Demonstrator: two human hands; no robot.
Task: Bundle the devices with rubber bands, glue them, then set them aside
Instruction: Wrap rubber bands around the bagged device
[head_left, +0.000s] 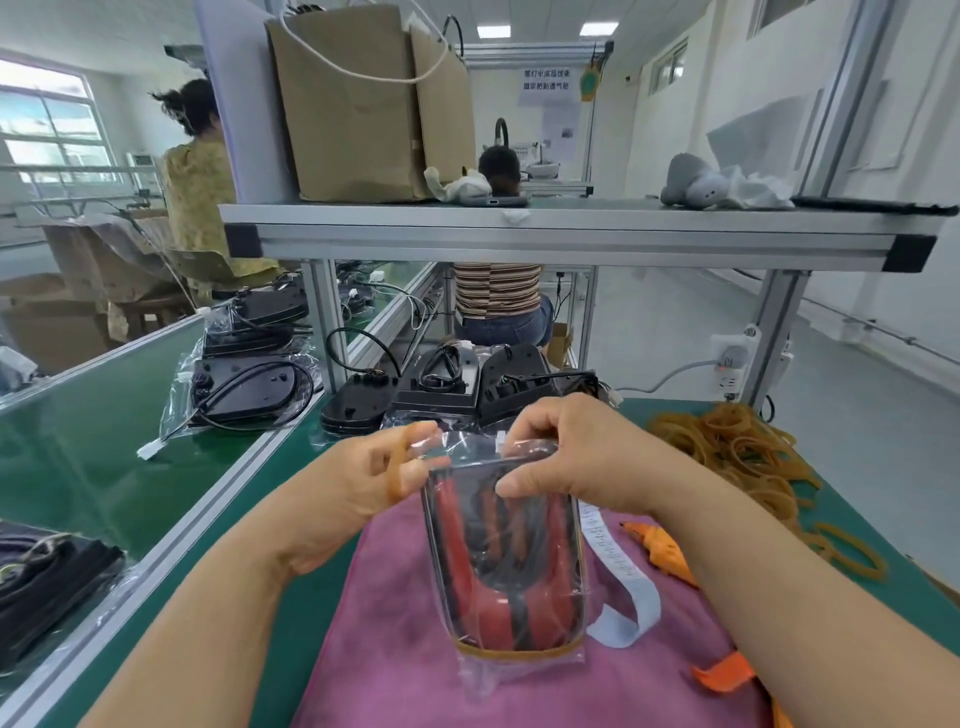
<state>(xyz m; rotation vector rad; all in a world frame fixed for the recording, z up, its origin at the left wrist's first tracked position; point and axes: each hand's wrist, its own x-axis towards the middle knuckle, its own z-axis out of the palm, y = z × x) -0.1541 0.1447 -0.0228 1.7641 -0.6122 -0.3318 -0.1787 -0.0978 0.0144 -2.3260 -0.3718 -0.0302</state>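
The left hand has a tan rubber band looped over its curled fingers. The right hand pinches the far, folded end of the clear plastic bag. The bag holds the red-and-black device and lies on a pink cloth on the green counter. A second band already circles its near end.

To do this step well, keep the fold pinned flat, stretch the loop wide, and slide it over the far end without snagging the film.

On the far shelf, what the brown paper bag holds is hidden.
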